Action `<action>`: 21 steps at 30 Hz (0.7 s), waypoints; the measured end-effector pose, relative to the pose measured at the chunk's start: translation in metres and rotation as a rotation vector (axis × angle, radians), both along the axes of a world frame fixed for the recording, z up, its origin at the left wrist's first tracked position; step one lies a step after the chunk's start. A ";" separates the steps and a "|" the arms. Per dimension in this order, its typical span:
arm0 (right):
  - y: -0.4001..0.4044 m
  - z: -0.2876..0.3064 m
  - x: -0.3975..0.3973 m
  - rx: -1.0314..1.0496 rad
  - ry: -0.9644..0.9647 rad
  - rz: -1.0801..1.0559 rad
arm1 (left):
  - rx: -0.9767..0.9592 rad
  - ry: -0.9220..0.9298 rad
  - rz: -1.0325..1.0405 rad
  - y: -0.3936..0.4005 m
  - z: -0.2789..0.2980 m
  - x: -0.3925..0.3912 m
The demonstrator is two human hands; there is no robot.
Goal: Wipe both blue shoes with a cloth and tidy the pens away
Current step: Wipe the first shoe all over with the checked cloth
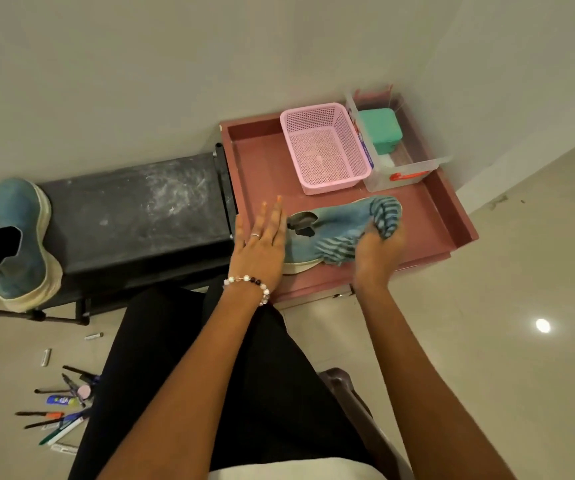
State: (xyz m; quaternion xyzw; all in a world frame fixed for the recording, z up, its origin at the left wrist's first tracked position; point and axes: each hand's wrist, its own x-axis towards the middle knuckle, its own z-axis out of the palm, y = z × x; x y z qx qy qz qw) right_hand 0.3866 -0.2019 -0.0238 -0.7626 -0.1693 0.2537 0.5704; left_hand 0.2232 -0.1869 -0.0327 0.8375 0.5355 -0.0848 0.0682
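Black bench (133, 216) runs across left of centre, dusty on top; one blue shoe (15, 244) stands on its left end, toe toward the top of the frame, sole partly over the bench's front edge. Pinkish-red tray (452, 223) sits right of centre against the wall. On it, toward the lower edge, lies the second blue shoe (327, 223), on its side, opening facing left. Pink mesh basket (324, 147) stands at the tray's upper part, a clear plastic box (403, 171) just beside it on the right, a green container (379, 129) inside that box. Your left hand (261, 244) lies flat, fingers straight, against the shoe's heel end. Your right hand (376, 251) is clenched around a striped blue cloth (383, 216), pressed on the toe. Pens (61, 407) lie scattered on the floor, lower left of the frame, well apart from the tray.
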 end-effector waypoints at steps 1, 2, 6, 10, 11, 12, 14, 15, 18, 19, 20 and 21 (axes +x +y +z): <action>-0.004 0.000 -0.010 0.040 -0.040 0.057 | -0.001 0.019 -0.027 0.001 0.003 -0.006; -0.010 -0.001 -0.022 0.073 -0.095 0.175 | -0.006 0.047 -0.069 0.003 0.004 -0.012; -0.031 -0.048 -0.049 -0.021 -0.690 1.004 | -0.065 0.210 -0.169 0.014 -0.003 -0.026; -0.040 -0.073 -0.032 -0.146 -1.161 1.288 | -0.097 0.378 -0.183 0.017 -0.007 -0.019; -0.043 -0.074 -0.023 -0.135 -1.200 1.286 | -0.103 0.404 -0.179 0.018 -0.006 -0.018; -0.046 -0.075 -0.015 -0.110 -1.239 1.257 | -0.116 0.421 -0.175 0.019 -0.006 -0.017; -0.050 -0.073 -0.014 -0.186 -1.243 1.159 | -0.150 0.428 -0.177 0.024 -0.006 -0.017; -0.048 -0.068 -0.026 -0.287 -1.197 1.110 | -0.174 0.425 -0.183 0.026 -0.006 -0.018; -0.033 -0.047 -0.085 -0.473 -0.808 0.940 | -0.243 0.377 -0.183 0.033 -0.007 -0.021; -0.027 -0.040 -0.099 -0.493 -0.690 0.917 | -0.246 0.368 -0.185 0.035 -0.010 -0.023; -0.023 -0.038 -0.104 -0.491 -0.624 0.937 | -0.250 0.365 -0.189 0.036 -0.012 -0.025; -0.023 -0.039 -0.100 -0.450 -0.633 0.993 | -0.256 0.360 -0.191 0.037 -0.014 -0.027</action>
